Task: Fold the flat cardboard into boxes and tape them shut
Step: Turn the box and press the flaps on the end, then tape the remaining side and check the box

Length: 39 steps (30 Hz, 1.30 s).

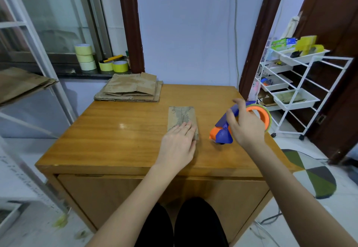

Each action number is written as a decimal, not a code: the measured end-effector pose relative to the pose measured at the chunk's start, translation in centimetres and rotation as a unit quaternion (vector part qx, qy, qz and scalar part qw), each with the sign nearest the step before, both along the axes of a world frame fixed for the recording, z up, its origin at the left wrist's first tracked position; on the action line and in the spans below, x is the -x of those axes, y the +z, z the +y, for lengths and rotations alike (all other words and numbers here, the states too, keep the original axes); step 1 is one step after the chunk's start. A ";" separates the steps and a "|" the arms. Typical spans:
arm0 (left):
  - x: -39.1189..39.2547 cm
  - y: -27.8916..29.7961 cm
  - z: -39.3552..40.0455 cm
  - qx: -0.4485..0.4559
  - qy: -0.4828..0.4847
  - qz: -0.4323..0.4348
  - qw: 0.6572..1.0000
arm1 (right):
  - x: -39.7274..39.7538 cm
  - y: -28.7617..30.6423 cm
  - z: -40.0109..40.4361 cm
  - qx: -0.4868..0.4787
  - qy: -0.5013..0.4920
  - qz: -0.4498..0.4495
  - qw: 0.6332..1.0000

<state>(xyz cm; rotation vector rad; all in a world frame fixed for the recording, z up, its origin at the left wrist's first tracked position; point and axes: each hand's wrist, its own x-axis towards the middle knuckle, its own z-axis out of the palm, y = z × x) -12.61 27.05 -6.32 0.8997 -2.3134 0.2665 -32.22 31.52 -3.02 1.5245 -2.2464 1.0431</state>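
A small brown cardboard box (182,117) lies flat-sided on the wooden table (124,130), near its middle. My left hand (178,146) rests on the box's near end with the fingers straight and together. To the right, my right hand (246,124) grips a blue and orange tape dispenser (222,132), its nose touching the table. The orange reel with the tape roll (261,115) sticks out behind my fingers. A stack of flat cardboard (131,89) sits at the table's far left corner.
Several tape rolls (85,57) and a yellow cutter stand on the dark window sill at the back left. A white wire cart (290,84) with trays is to the right of the table. More cardboard (21,84) lies on a shelf at the left.
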 end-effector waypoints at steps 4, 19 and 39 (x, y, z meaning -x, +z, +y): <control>0.0 0.2 0.0 -0.003 0.000 0.010 1.000 | 0.5 0.0 0.1 -0.037 -0.021 -0.005 0.999; -0.2 1.3 0.5 -0.063 0.005 0.003 0.998 | -1.3 -3.0 -1.1 0.025 0.139 -0.157 0.977; -0.4 2.2 0.1 -0.102 0.015 -0.043 0.994 | 1.4 -7.2 3.3 -0.057 0.181 -0.146 0.971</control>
